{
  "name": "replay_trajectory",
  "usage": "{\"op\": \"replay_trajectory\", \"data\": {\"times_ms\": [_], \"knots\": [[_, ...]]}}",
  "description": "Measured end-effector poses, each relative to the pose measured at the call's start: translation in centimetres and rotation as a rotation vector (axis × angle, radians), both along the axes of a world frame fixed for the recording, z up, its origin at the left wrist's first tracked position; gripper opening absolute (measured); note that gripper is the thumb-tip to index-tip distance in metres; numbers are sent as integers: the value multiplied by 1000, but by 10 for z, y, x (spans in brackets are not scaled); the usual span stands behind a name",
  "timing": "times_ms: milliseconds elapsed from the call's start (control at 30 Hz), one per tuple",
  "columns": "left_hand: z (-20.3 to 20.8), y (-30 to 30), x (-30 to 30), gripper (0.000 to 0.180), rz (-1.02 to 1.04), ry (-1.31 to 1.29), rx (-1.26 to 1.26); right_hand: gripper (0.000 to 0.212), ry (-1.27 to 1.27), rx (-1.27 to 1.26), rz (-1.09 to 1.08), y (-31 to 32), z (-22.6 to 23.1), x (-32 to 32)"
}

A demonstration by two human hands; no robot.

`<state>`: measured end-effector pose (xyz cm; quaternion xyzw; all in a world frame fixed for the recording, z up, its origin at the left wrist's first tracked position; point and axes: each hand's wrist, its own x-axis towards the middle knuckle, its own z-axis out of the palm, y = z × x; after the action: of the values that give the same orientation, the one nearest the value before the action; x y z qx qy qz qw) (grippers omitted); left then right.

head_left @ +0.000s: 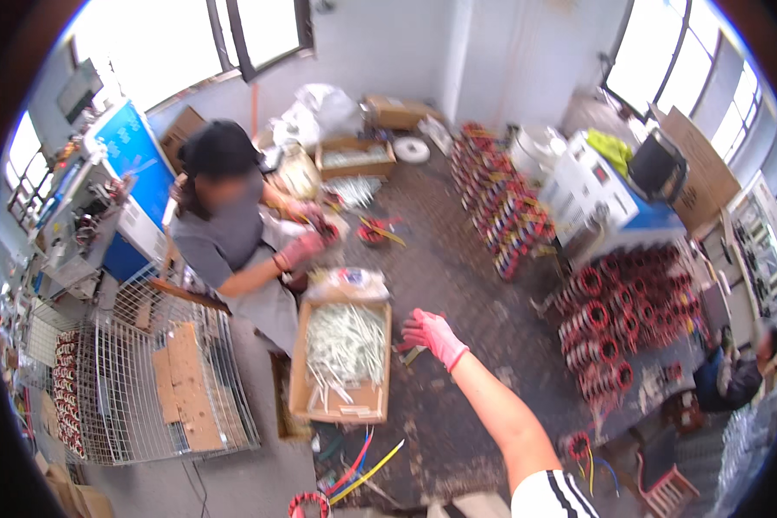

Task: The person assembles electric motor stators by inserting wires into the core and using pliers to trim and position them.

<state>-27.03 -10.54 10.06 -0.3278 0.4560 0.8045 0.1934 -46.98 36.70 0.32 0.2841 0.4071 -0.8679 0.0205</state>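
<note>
My right hand [434,335], in a pink-red glove, reaches out over the dark table just right of a cardboard box [382,413] of thin white tubes [345,345]. Its fingers look stretched out and apart. Beneath the fingertips lies a small tan and dark item [413,355], too blurred to name; I cannot tell whether the hand touches it. At the lower edge is a red ring-shaped wound coil [309,499], partly cut off, with red, blue and yellow leads [367,470]. My left hand does not show.
Across the table's left side a co-worker [220,216] in gloves handles a coil. Another coil [373,231] lies nearby. Stacked coils [501,203] stand at the back, with more [609,319] at right beside a white-blue machine [591,194]. Wire racks [164,388] stand left.
</note>
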Motion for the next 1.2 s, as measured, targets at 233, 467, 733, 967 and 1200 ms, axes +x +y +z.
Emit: {"op": "replay_trajectory", "data": {"times_ms": [233,467,733,967,1200], "knots": [[-49,47,-18,30,-356,-152,50,29,-537,-76,-68,-55,-28,359],[-69,138,9,30,-805,-152,66,38,-579,-215,-503,-163,-4,537],[-85,295,115,29,-1249,9,71,30,-330,27,-468,-144,-1,584],[-83,501,210,41,-1348,710,-36,27,-243,-163,-611,-44,-83,648],[-130,574,243,48,-1832,1115,-746,60,-169,-321,-726,3,-100,635]]}}
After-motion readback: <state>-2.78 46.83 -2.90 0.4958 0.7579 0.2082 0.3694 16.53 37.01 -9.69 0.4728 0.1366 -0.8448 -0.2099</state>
